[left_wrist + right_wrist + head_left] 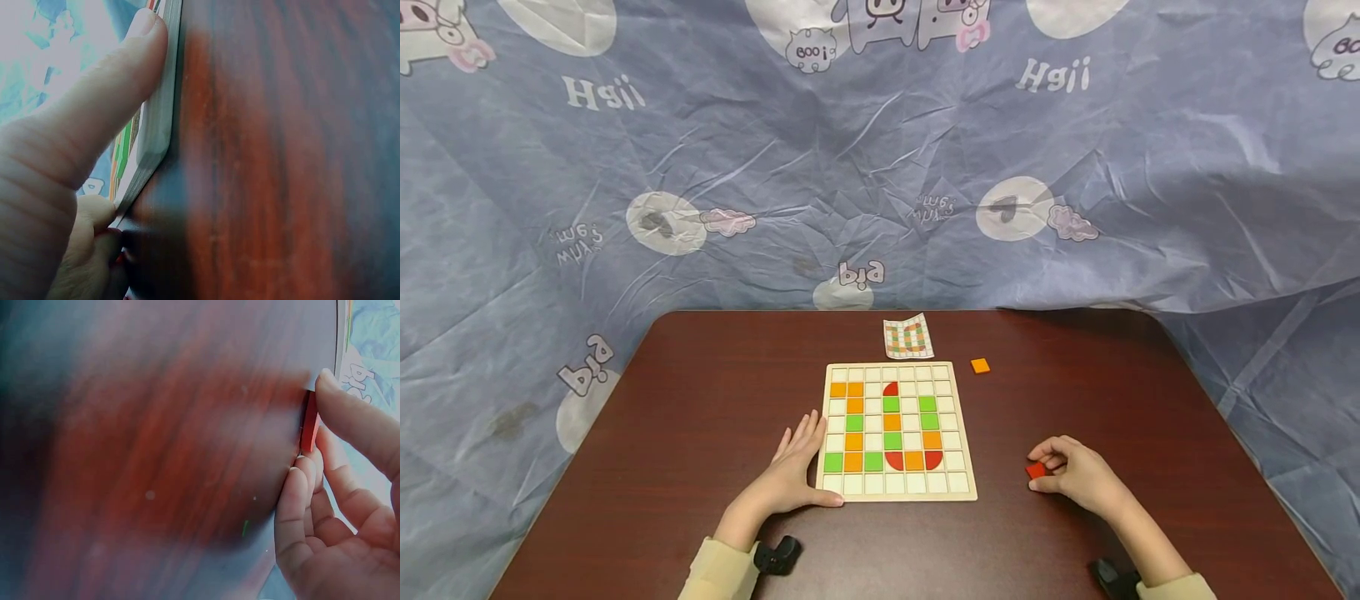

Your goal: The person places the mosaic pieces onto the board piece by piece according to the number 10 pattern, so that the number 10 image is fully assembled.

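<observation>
A pale wooden grid board (910,497) lies flat in the middle of the table, with orange and green squares and red rounded pieces set in its cells. My left hand (784,482) rests along the board's left side, fingers spread and fairly straight, the thumb at the near left corner. In the left wrist view that thumb (106,94) lies over the board's edge. Right of the board, my right hand (1081,477) pinches a small red tile (1036,472) between thumb and fingers, low over the table. The right wrist view shows the tile's red side (310,423); its full outline is hidden.
Behind the board lies a small printed pattern card (908,337), slightly curled. One loose orange tile (981,366) sits off the board's far right corner. The dark brown table (715,383) ends at a hanging blue-grey printed cloth (790,183).
</observation>
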Demonstrator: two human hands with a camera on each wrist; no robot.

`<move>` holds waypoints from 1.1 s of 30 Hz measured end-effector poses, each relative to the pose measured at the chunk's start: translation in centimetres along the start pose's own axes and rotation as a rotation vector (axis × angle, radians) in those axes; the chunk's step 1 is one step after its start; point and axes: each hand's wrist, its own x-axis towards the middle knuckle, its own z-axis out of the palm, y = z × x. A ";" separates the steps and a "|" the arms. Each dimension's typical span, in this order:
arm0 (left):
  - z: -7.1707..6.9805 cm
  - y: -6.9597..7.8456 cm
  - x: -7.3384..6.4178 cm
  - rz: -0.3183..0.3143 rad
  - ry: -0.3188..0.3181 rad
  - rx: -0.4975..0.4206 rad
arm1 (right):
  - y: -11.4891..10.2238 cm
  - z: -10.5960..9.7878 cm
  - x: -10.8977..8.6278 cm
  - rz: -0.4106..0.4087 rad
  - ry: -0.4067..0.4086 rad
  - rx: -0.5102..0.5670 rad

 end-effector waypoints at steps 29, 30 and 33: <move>0.1 -0.4 0.1 0.011 0.005 0.007 | -1.5 0.4 0.9 0.052 -0.027 0.552; 0.1 -0.4 0.1 0.014 0.007 0.005 | -1.6 0.5 1.0 0.051 -0.023 0.557; 0.1 -0.3 0.1 0.013 0.004 0.004 | -2.1 0.6 1.4 0.057 -0.002 0.575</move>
